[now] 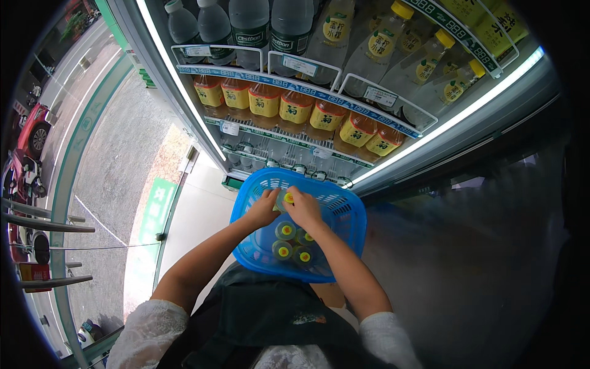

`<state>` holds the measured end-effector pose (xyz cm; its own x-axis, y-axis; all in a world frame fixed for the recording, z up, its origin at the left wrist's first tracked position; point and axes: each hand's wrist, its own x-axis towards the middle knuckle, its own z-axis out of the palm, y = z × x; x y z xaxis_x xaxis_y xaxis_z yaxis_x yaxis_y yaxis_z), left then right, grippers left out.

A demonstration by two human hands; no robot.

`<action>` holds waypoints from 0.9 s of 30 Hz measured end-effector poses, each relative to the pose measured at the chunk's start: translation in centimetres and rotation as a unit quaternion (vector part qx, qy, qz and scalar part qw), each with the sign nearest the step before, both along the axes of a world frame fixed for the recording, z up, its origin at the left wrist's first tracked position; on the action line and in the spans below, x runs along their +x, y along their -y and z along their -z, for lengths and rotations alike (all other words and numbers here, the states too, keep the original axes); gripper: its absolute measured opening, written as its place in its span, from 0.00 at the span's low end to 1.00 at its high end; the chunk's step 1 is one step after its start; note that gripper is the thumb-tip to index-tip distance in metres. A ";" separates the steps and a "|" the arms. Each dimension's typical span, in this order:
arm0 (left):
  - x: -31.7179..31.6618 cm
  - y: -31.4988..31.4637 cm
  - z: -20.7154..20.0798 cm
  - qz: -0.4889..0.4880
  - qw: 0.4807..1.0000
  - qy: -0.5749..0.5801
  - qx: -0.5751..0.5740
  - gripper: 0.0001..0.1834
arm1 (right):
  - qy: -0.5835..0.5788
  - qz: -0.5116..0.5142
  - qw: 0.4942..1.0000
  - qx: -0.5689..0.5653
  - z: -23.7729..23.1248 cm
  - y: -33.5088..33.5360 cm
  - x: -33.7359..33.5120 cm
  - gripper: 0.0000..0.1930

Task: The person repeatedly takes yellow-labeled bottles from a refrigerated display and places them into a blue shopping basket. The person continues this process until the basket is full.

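Note:
A blue plastic basket [238, 237] with slotted sides stands in front of me, below the open front of a drinks cooler. Over its far half, my left hand [263, 208] and my right hand [304, 208] are closed on a clear bottle with a yellow cap [283, 200], one hand on each side. Most of that bottle is hidden by my fingers. Nearer to me in the basket, several similar yellow-capped bottles [285, 230] stand upright, seen from above. My right forearm covers part of that group.
Cooler shelves hold clear water bottles [249, 31], amber drinks with yellow labels [264, 101] and yellow-capped bottles [372, 46] behind white wire guards [307, 66]. Small bottles fill the lowest shelf. At left, a glass door [92, 123] faces a street with a red car [34, 132].

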<state>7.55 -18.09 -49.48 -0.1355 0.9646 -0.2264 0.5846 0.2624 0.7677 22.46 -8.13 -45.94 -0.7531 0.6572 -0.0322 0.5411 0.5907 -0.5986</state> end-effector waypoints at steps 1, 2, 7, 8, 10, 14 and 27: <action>-0.2 0.3 1.6 -0.004 1.000 -0.008 -0.015 0.43 | 0.007 -0.007 1.000 0.001 1.5 0.3 -0.4 0.17; -0.2 0.6 2.6 -0.008 0.999 -0.016 -0.031 0.43 | 0.035 -0.010 0.999 -0.016 2.6 0.6 -0.7 0.16; 0.1 1.4 6.0 -0.027 0.995 0.021 -0.096 0.42 | 0.092 -0.031 0.995 -0.032 6.4 1.7 -1.7 0.17; 0.1 1.6 6.7 -0.029 0.993 0.030 -0.111 0.41 | 0.104 -0.035 0.993 -0.036 6.8 1.8 -1.8 0.16; 0.1 1.9 7.7 -0.025 0.992 0.042 -0.119 0.39 | 0.109 -0.053 0.992 -0.028 7.6 1.9 -1.8 0.16; 0.2 2.1 8.9 -0.026 0.991 0.052 -0.123 0.36 | 0.101 -0.038 0.993 -0.037 8.2 2.6 -1.6 0.17; -0.4 -0.1 2.7 0.011 0.996 -0.026 -0.080 0.41 | 0.075 -0.017 0.997 -0.003 2.5 0.9 2.0 0.25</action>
